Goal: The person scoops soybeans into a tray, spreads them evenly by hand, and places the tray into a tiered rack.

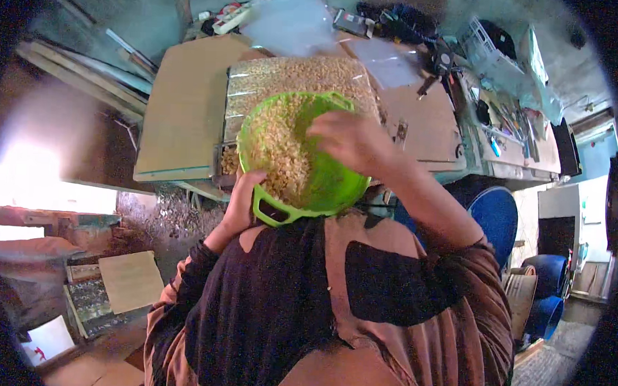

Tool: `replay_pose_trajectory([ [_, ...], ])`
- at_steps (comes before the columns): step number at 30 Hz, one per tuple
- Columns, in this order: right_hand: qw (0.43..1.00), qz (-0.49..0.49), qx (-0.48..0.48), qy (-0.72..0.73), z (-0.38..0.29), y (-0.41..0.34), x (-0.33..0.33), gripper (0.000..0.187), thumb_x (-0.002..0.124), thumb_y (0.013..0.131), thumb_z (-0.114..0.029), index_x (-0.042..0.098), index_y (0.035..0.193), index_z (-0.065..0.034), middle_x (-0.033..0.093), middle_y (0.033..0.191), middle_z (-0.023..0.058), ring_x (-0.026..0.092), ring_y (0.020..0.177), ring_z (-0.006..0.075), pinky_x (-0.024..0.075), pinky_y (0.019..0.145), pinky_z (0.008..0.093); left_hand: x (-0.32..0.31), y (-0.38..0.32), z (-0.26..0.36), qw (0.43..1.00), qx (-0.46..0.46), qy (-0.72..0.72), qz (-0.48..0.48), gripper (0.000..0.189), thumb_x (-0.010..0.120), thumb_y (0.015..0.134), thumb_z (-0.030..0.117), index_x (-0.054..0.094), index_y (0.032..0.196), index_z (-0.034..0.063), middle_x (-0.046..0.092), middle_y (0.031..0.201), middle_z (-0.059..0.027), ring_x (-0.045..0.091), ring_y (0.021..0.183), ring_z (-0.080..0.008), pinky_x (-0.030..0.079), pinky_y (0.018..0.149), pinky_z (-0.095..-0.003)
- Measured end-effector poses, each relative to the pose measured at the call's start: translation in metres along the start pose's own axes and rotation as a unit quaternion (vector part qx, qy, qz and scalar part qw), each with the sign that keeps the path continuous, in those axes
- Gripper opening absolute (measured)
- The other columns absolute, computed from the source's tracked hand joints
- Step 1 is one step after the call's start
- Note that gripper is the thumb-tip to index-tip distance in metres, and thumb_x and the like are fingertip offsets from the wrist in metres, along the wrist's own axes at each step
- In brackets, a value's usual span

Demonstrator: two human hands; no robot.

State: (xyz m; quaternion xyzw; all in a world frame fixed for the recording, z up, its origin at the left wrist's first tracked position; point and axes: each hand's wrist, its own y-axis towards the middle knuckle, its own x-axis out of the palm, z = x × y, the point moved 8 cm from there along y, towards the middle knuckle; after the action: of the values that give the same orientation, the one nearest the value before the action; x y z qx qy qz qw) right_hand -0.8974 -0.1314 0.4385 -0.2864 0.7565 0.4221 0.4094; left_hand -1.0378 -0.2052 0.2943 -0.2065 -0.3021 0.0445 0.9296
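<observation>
A lime-green plastic basin (335, 186) with side handles is tilted towards me at the near edge of the table. Pale, crumbly pieces (282, 156) that look like nuts or grain are heaped along its left side. My left hand (243, 198) grips the rim beside the near handle, with the thumb over the edge. Inside the basin, towards its right, my right hand (341, 140) is blurred; its fingers are bent, and whether they hold anything is unclear. Just behind lies a wide, shallow tray (298, 72) full of similar pieces, its left side shiny like clear plastic.
Brown board (184, 102) covers the tabletop. Clear plastic sheets (294, 24) lie at the back, near a dark phone-like device (353, 23). To the right, a side bench holds several tools (518, 124) and a white crate (490, 49). A blue round container (494, 220) stands below.
</observation>
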Motion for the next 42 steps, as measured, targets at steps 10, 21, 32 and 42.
replay_pose_trajectory([
  [10, 0.888, 0.035, 0.432, -0.15, 0.195, -0.152, -0.009, 0.023, 0.05, 0.078, -0.027, 0.055, 0.088, -0.0075, 0.059, 0.078, 0.0142, 0.056, 0.074, 0.0348, 0.0448, 0.064, 0.0382, -0.003, 0.018, 0.044, 0.999, 0.029, -0.018, -0.011, 0.038, 0.05, 0.077, 0.025, 0.043, 0.106, 0.001, 0.049, 0.092, -0.0081, 0.053, 0.082, -0.0183, 0.045, 0.07, -0.0302],
  [21, 0.729, 0.081, 0.66, 0.164, 0.169, -0.213, 0.054, 0.035, 0.065, 0.07, -0.023, 0.049, 0.085, 0.0045, 0.055, 0.061, 0.0077, 0.052, 0.048, 0.0125, 0.0387, 0.038, 0.0259, -0.088, 0.062, 0.144, 0.954, 0.239, -0.152, 0.098, 0.051, 0.049, 0.072, 0.032, 0.039, 0.116, 0.0083, 0.045, 0.112, -0.0103, 0.046, 0.1, -0.0304, 0.04, 0.082, -0.0451],
  [32, 0.773, 0.147, 0.6, 0.142, 0.154, -0.201, 0.049, 0.026, 0.067, 0.067, -0.014, 0.057, 0.083, 0.0032, 0.06, 0.071, 0.0076, 0.055, 0.066, 0.0139, 0.0439, 0.059, 0.0265, -0.22, 0.088, 0.155, 0.899, 0.265, -0.119, 0.328, 0.051, 0.033, 0.079, 0.042, 0.037, 0.119, 0.011, 0.04, 0.12, -0.0086, 0.039, 0.11, -0.0276, 0.031, 0.089, -0.0494],
  [42, 0.68, 0.131, 0.628, 0.355, 0.136, -0.212, 0.078, 0.023, 0.062, 0.07, -0.013, 0.057, 0.088, 0.0002, 0.058, 0.071, 0.0035, 0.052, 0.06, 0.0127, 0.0421, 0.055, 0.0273, -0.256, 0.106, 0.139, 0.886, 0.221, -0.055, 0.404, 0.058, 0.042, 0.079, 0.044, 0.032, 0.12, 0.0036, 0.035, 0.121, -0.0133, 0.039, 0.106, -0.0245, 0.033, 0.088, -0.0442],
])
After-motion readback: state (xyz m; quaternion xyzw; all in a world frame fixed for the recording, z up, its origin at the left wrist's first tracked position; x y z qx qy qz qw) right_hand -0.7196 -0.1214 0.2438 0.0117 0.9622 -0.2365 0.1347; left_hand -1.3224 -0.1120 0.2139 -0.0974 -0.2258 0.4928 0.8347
